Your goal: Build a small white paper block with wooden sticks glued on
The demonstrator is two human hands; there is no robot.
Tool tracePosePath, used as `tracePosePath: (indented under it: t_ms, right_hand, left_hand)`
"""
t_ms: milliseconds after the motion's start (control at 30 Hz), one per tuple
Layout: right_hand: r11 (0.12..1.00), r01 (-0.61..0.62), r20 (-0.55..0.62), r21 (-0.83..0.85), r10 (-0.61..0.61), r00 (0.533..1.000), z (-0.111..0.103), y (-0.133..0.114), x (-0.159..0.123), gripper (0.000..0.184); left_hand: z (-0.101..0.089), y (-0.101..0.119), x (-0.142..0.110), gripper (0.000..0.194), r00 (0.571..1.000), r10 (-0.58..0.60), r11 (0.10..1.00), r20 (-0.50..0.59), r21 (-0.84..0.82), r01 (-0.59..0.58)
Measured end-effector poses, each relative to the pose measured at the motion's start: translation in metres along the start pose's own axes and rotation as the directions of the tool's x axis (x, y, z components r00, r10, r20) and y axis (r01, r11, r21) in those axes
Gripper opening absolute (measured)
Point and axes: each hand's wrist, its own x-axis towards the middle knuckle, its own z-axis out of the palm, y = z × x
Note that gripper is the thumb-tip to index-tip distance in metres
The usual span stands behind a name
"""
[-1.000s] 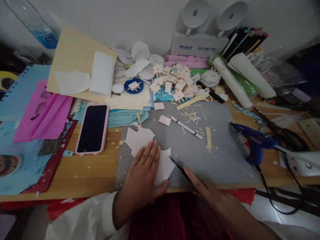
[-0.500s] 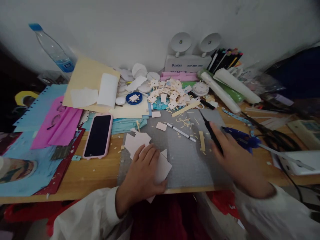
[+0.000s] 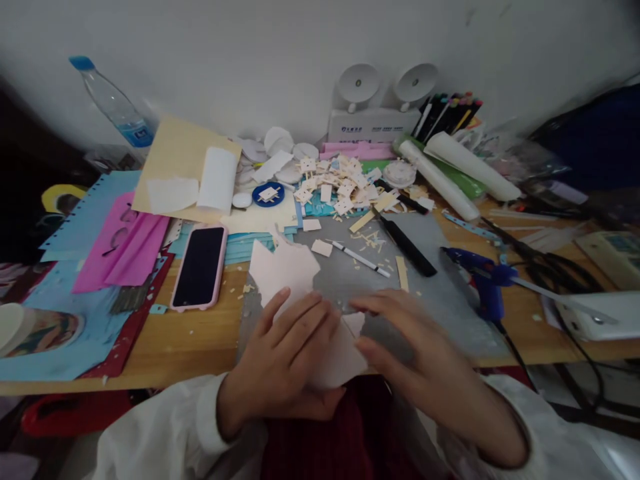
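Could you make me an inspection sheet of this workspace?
Surface: grey mat on a wooden table, strewn with scraps.
Work things: pale paper; black-handled knife on the mat.
Clutter: heap of card pieces, phone, paper cup.
Grip: left hand over the paper; right hand open at its edge, contact unclear.
Cables: dark cord from the blue glue gun, hanging off the table.
Surroundings: pale wall, bottle, twin-headed lamp.

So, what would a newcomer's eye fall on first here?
Probably the heap of small pale cut-outs behind the grey mat. At the front, the left fingers lie over white paper, with the right fingers at its edge. The bright pink sheet on the left and the blue glue gun on the right also stand out.
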Motion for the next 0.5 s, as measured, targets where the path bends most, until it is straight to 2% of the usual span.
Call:
tracePosePath:
  t_ms: [100,200,267,400,500]
  right_hand:
    - [0.952,-0.163,0.184,0.258,0.118,0.976,0.012,-0.003,0.004,0.020]
    - [0.900,-0.246,0.268,0.359,0.152,0.951,0.011,-0.002,0.006,0.027]
    - [0.898,-0.241,0.210,0.369,0.172,0.962,0.001,-0.002,0.005,0.027]
    - [0.930,-0.243,-0.004,0.274,0.254,0.967,-0.022,0.009,0.000,0.019]
    - [0.965,-0.231,-0.022,0.128,0.236,0.972,-0.030,0.026,-0.010,0.016]
  left_hand:
    - [-0.001,0.003,0.000,0.062,0.999,0.042,0.999,-0.009,0.005,-0.042]
    - [-0.006,0.003,-0.004,0.059,0.998,0.067,0.997,0.009,0.027,-0.067]
    - [-0.010,-0.001,-0.009,0.057,0.998,0.064,0.996,0.023,0.066,-0.066]
    - [-0.023,-0.023,-0.022,0.059,0.998,-0.002,0.980,0.056,0.197,-0.009]
    - [-0.038,-0.054,-0.028,0.061,0.987,-0.062,0.945,0.147,0.327,0.011]
